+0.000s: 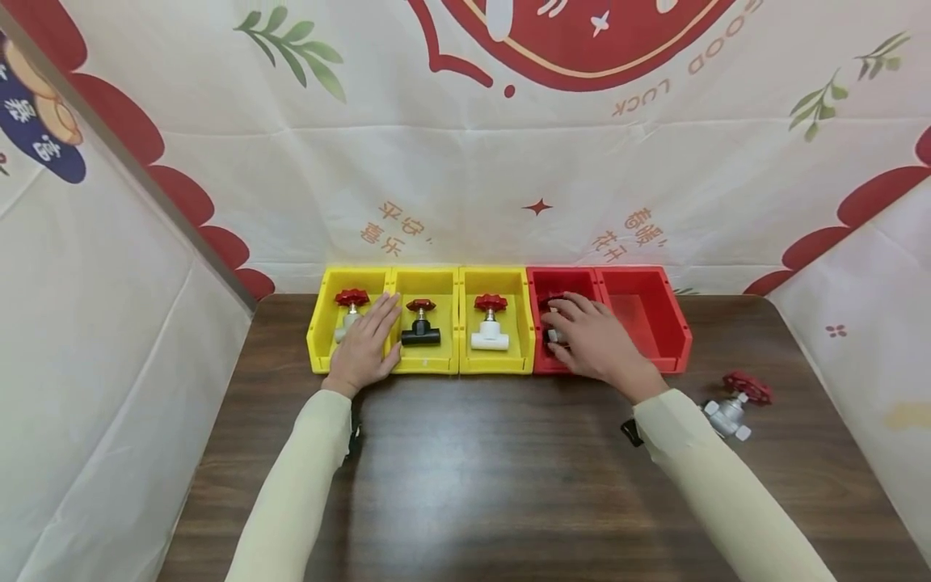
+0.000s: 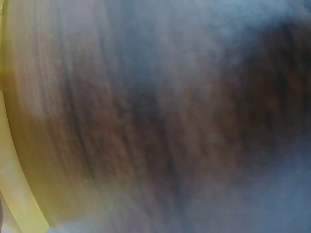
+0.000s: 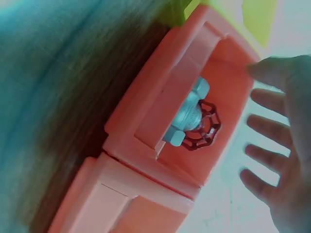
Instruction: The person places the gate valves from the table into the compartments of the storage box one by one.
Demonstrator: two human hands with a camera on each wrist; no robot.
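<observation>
My left hand [image 1: 367,343] lies with fairly straight fingers over the divider between the two leftmost yellow bins. It partly hides a grey valve [image 1: 352,299] with a red handwheel. Just right of its fingertips is a black valve [image 1: 421,335]. My right hand [image 1: 592,335] hovers over the left red bin [image 1: 566,279], overlapping a metal valve inside. In the right wrist view, the right hand [image 3: 296,184] has spread fingers, apart from that metal valve [image 3: 189,114] with its dark red wheel. The left wrist view is mostly blurred tabletop, with a yellow bin edge [image 2: 17,179].
A white valve [image 1: 490,335] with a red wheel stands in the third yellow bin [image 1: 497,368]. Beside it, the bin row ends in a second red bin [image 1: 676,347]. Another metal valve [image 1: 727,416] lies on the brown table [image 1: 480,477], near the right forearm. Printed cloth [image 1: 465,178] hangs behind.
</observation>
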